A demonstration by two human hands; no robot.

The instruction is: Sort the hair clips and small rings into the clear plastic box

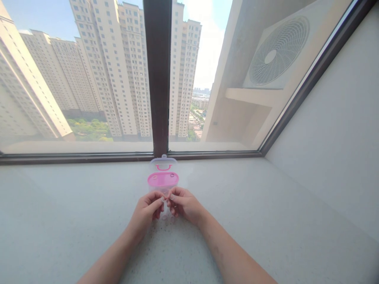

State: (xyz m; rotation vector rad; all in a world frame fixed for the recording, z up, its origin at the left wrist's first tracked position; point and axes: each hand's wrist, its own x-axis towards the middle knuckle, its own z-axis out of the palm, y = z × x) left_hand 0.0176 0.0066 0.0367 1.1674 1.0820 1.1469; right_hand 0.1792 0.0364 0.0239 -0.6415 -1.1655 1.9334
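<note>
My left hand (pixel 149 206) and my right hand (pixel 184 202) meet above the windowsill, thumbs pinched against forefingers, fingertips almost touching. Whatever the two pinches hold is too small to make out. Just beyond them stands a small plastic box with a pink tray top (pixel 162 179); my hands partly cover its see-through lower part. Its clear lid (pixel 170 162) is raised at the back and has a pink handle (pixel 164 169). Two tiny ring-like pieces rest on the pink top, one dark (pixel 172 175) and one pale (pixel 154 177). Small pinkish pieces (pixel 164 217) lie below my fingers.
The pale speckled windowsill (pixel 74 213) spreads out on both sides of my arms. Behind the box runs a dark window frame (pixel 160 79) with glass panes. A white wall (pixel 331 138) closes off the right. Tall buildings and an air-conditioner unit (pixel 280 51) are outside.
</note>
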